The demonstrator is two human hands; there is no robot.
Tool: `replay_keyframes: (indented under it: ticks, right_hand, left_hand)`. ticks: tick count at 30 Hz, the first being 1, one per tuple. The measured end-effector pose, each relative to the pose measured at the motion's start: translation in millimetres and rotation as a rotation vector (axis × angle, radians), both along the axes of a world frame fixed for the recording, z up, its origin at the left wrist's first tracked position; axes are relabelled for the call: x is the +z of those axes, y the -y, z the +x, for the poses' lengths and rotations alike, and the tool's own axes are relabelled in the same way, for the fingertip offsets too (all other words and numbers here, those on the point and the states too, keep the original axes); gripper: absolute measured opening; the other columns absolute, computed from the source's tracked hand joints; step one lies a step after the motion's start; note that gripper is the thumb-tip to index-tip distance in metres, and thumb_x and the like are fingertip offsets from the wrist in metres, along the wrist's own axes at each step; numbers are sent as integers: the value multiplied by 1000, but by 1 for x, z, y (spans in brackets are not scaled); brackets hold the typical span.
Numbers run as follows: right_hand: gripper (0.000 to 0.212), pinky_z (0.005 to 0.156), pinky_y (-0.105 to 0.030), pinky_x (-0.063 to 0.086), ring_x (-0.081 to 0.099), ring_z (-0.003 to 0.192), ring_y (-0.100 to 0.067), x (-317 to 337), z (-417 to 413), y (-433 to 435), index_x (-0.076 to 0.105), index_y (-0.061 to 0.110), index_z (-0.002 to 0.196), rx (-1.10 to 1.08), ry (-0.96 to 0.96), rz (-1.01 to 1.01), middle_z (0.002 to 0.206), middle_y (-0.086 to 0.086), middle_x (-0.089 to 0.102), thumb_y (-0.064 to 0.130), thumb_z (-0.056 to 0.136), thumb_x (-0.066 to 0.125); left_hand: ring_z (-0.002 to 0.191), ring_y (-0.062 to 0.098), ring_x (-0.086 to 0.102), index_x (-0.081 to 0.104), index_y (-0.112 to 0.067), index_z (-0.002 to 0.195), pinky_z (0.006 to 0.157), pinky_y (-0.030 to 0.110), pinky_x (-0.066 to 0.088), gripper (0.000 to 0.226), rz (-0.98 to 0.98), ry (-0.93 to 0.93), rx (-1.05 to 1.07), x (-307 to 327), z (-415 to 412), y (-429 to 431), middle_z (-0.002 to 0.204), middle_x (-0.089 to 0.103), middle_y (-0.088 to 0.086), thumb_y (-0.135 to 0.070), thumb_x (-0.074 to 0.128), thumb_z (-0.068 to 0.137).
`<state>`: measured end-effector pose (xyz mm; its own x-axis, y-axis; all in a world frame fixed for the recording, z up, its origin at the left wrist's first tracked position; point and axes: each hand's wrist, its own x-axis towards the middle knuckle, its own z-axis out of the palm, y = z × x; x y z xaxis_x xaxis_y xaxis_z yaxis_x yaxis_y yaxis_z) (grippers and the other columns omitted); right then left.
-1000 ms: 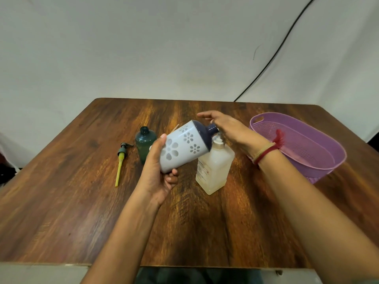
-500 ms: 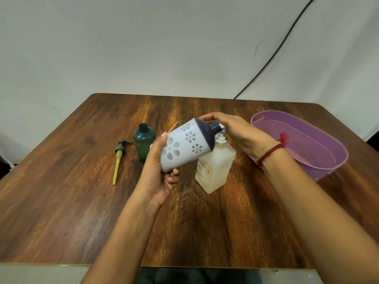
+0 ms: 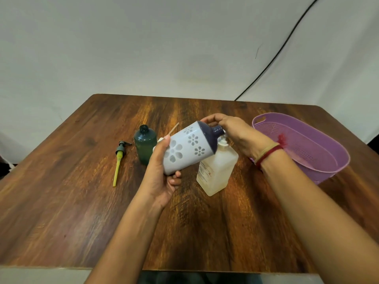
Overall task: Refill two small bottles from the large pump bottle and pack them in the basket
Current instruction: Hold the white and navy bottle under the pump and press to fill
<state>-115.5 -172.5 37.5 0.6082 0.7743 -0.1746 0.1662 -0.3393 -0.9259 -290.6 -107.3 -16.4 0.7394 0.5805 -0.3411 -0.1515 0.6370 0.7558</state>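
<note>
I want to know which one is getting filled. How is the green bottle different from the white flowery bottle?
The green bottle stands upright on the table, untouched; the white flowery bottle is tilted in the air, gripped by the left hand. The green bottle is plain and see-through; the white flowery bottle has grey flowers and a dark blue top. Both have narrow necks.

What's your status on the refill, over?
Left hand grips flowered bottle, tilted neck to large pump bottle. Right hand over pump head, grip unclear. Green bottle uncapped, untouched.
</note>
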Motion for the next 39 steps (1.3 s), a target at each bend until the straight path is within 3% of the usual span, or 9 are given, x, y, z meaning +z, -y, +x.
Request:
replay_keyframes:
  ticks: [3,10,13,17,23,29,35,39]
  right_hand:
    - [33,68,-21,43,51,99,-19,-12,-3,-5,62,16,94,-64,46,70,124,-12,53,-1,92,33]
    - [31,63,-19,40,50,93,-13,7,1,-5,57,12,116,49,141,-62,122,-7,51,4,96,34]
    - [31,60,-14,44,52,89,-12,-5,1,-2,59,9,113,-4,100,32,122,-10,54,7,97,34]
    - [30,68,-17,40,48,103,-18,-21,0,-3,60,17,102,-56,124,90,128,-14,51,6,95,33]
    - [33,67,-20,42,50,106,-19,-3,2,-2,56,19,116,49,129,-3,129,-10,50,12,98,29]
    - [40,75,-20,43,53,109,-18,-24,2,10,52,23,130,113,103,78,131,-6,52,26,103,23]
    - [38,81,-16,40,48,118,-19,-11,1,8,52,21,129,169,172,51,134,-6,51,29,103,25]
    - [40,91,-28,45,55,112,-21,-11,1,13,56,20,125,177,42,93,127,-7,57,39,100,31]
  left_hand:
    - [39,5,41,63,-19,95,30,11,30,38,4,-36,18,-2,0,-2,74,61,2,-54,58,82]
    - [39,5,41,63,-19,93,30,11,30,36,8,6,5,4,-1,-3,72,61,2,-53,59,81]
    - [39,6,41,63,-19,94,30,11,30,37,-4,-5,10,1,0,-2,74,62,2,-53,59,81]
    - [39,5,42,63,-19,92,30,11,30,38,-36,-37,18,-6,0,0,73,62,3,-55,59,82]
    - [39,5,42,63,-19,93,30,11,31,36,-14,1,9,0,-2,-2,72,62,2,-52,60,81]
    - [38,5,41,64,-19,90,30,10,29,35,-36,-41,17,-5,-1,-1,73,62,2,-53,59,82]
    - [38,6,41,63,-19,88,30,10,30,34,-27,-16,16,-1,-1,-1,70,62,1,-52,58,82]
    - [38,6,40,63,-20,89,30,11,29,35,-9,-13,3,0,-1,-1,71,61,1,-53,59,80]
